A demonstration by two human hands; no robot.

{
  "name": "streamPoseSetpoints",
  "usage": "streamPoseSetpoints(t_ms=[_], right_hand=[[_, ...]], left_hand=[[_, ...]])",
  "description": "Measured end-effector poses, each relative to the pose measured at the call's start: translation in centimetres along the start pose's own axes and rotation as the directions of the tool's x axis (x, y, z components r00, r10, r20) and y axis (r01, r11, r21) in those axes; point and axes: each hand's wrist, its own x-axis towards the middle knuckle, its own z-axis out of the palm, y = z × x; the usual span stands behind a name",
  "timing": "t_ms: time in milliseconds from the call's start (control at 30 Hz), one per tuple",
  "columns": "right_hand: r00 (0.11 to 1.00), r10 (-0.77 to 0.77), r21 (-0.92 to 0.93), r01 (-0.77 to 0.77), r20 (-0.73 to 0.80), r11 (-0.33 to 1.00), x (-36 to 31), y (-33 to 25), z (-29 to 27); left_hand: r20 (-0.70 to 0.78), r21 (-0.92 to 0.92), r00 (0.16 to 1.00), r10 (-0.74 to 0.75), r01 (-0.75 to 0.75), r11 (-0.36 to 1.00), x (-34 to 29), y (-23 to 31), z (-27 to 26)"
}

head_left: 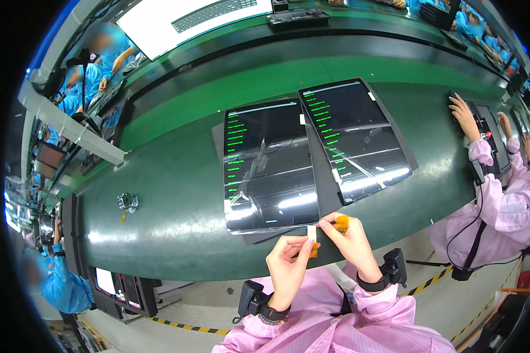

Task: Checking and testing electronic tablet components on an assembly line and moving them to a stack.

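At the near edge of the green table [171,194], the person's two hands are positioned by the lower right corner of the left tablet [271,170]. Left hand [287,262]: grip closed, thumb and fingers pinching a small white tab [312,232], which stands just beside that corner. Right hand [354,240]: fingertips gathered close to the tab and the tablet corner; whether its grip holds anything cannot be told. Orange material shows at the fingers of both hands.

The left tablet lies face up, its lit screen bearing lines of green text on black. Creases and bright reflections are noted across its front. A right tablet [359,144] lies beside it, slightly tilted, with a similar display. Both rest over dark sheets, and small white pieces are seen at their edges. A small clear item with a yellow end [127,202] sits well apart, toward the left of the table.

At far right, a co-worker in a pink garment [512,200] has a hand [464,117] by a dark device. Co-workers in blue are seen at left.
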Motion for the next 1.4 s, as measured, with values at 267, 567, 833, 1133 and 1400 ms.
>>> streamPoseSetpoints(t_ms=[267, 567, 833, 1133, 1400], right_hand=[[1.000, -0.004, -0.015, 0.004, 0.015, 1.000, 0.1, 0.2, 0.0], [0.999, -0.042, -0.050, 0.041, -0.007, 0.998, 0.0, 0.5, 0.0], [0.998, 0.065, -0.079, -0.064, 0.007, 0.995, -0.1, -0.6, 0.1], [0.997, -0.065, -0.063, 0.062, -0.046, 0.996, 0.0, 0.5, 0.5], [0.993, -0.089, -0.072, 0.083, -0.075, 0.994, -0.1, 0.4, 0.5]], left_hand=[[-0.099, -0.066, 0.994, 0.049, -0.056, 0.996, 0.3, -0.7, 0.3], [-0.096, 0.418, 0.979, 0.178, -0.123, 0.900, 0.9, 2.1, 0.4], [0.550, 0.664, 0.705, 0.448, -0.694, 0.278, 3.9, 4.5, -2.9], [0.637, 0.617, 0.609, 0.473, -0.770, 0.161, 5.5, 3.3, -3.0], [0.634, 0.607, 0.579, 0.514, -0.783, 0.133, 5.9, 3.4, -2.5]])
